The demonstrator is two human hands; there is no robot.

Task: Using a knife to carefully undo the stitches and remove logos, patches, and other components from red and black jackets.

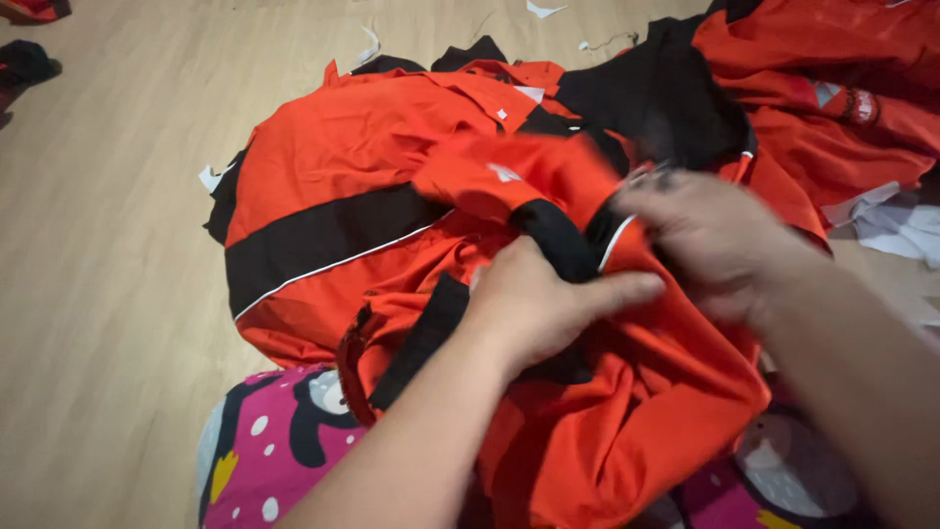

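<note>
Pale wood floor [108, 294], white paper scraps [369, 44], pink patterned cloth [264, 451], more orange garments [832, 88] top rt, white sheets [896, 227]

Left hand [543, 309] clenched, right hand [710, 240] blurred, both close together.

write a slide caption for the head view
Left hand and right hand grip an orange and black garment on a wooden floor.

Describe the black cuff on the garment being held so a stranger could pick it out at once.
Start at the heap of orange garments on the wooden floor. At its near edge, the left hand and right hand grip one garment; the black cuff sits between them. Unlike the wide black band nearby, it is short and edged with white piping.
</note>
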